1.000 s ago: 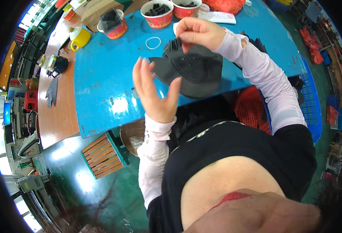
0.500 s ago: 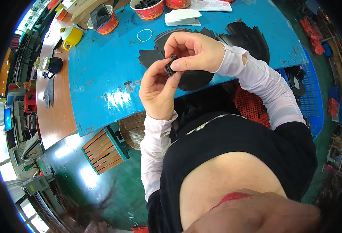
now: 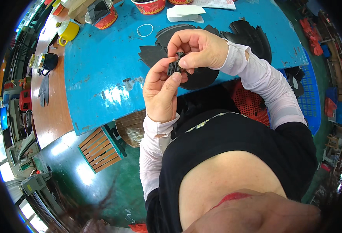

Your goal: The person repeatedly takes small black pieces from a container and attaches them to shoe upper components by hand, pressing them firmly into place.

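Note:
A small bundle of thin black strips [image 3: 173, 68] is held between my two hands above the blue table. My left hand [image 3: 161, 93] pinches its lower part between thumb and fingers. My right hand [image 3: 204, 50] has its thumb and fingertips closed on the upper end, where the strips look gathered. Whether something is wrapped round them there, I cannot tell. Below my hands lie overlapping black flat sheets [image 3: 151, 55], partly hidden by my fingers. Another pile of curved black sheets [image 3: 250, 40] rests to the right of my right hand.
On the blue table [image 3: 97, 70] are a white ring-shaped band [image 3: 137, 31], white flat pieces [image 3: 184, 11], and red tubs [image 3: 150, 7], one with a dark phone-like slab [image 3: 98, 11] on top. A yellow jug [image 3: 69, 33] stands left. Below are a slatted stool [image 3: 101, 149] and red basket [image 3: 248, 101].
The bundle has turned, so more of its strips show, spread out below my right thumb. Both hands have shifted slightly to the right in view.

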Demonstrator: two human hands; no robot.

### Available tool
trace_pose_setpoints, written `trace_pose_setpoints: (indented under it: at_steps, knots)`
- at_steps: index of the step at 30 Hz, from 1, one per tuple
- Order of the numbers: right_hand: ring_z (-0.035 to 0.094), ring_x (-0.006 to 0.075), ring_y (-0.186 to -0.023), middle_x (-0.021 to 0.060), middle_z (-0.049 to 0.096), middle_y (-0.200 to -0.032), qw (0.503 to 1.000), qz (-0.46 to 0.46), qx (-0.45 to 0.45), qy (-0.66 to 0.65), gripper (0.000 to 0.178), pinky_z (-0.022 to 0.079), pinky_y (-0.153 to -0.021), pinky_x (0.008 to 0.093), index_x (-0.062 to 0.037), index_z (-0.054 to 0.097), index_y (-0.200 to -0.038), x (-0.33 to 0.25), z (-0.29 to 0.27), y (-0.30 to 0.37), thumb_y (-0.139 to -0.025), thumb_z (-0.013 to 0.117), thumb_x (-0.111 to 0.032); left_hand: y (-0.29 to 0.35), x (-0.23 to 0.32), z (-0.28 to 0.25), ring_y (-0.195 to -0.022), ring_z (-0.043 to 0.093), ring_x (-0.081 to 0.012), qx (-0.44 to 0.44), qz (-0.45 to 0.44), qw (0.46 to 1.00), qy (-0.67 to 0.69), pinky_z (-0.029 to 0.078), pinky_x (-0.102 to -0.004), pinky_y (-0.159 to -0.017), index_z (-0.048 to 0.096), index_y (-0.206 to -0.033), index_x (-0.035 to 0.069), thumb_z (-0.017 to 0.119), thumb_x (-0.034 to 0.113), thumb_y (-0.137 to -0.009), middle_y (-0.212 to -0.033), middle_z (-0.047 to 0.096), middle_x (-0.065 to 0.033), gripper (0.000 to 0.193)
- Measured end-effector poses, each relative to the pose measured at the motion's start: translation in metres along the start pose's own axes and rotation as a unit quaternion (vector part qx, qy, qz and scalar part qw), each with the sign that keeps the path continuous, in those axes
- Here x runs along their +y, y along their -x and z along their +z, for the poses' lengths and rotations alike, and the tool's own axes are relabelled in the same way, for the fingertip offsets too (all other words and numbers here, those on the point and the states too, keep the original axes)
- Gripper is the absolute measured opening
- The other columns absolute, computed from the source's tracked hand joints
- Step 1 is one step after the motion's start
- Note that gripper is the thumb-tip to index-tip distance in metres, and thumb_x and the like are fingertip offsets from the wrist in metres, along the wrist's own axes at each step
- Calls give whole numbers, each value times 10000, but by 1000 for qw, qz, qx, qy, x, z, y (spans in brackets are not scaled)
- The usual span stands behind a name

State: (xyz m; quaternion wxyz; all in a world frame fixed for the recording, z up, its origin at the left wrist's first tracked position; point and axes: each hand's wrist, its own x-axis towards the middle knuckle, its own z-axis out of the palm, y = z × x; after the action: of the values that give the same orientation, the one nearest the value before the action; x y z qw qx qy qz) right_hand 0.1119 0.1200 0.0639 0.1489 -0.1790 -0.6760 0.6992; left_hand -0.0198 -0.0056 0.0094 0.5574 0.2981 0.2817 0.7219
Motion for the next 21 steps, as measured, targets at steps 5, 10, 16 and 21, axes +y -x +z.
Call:
trace_pose_setpoints:
  at_steps: [5, 10, 16, 21]
  knots:
    - [574, 72, -676, 7, 596, -831, 1000, 5, 0, 21, 160, 480, -621, 209, -30, 602, -967, -6, -20, -6, -818, 621, -83, 1, 2, -7, -882, 593, -167, 1, 17, 1000, -5, 482, -305, -815, 498, -1250, 8, 550, -28, -886, -1040, 601, -119, 370]
    - [624, 158, -710, 60, 641, -764, 951, -180, 191, 165, 106, 511, -656, 264, -28, 633, -928, -14, -73, -58, -862, 599, -105, 0, 5, -9, -905, 593, -188, -18, 69, 997, -41, 495, -325, -811, 469, -1274, 37, 516, -49, -895, -1069, 589, -139, 392]
    - [645, 306, -869, 122, 671, -913, 684, -147, 386, 602, 296, 511, -758, 396, -136, 680, -970, -11, -206, -156, -752, 701, -335, 4, 14, -2, -934, 652, -240, 21, 12, 999, 35, 541, -341, -812, 476, -1172, 23, 519, -32, -923, -1070, 625, -177, 258]
    - [632, 330, -971, 128, 664, -1034, 613, -20, 414, 673, 360, 498, -816, 424, -190, 718, -928, 14, -239, -167, -722, 687, -484, 10, 21, -7, -939, 654, -250, 30, 18, 999, 40, 552, -347, -813, 485, -1121, 31, 516, -38, -919, -1075, 619, -184, 215]
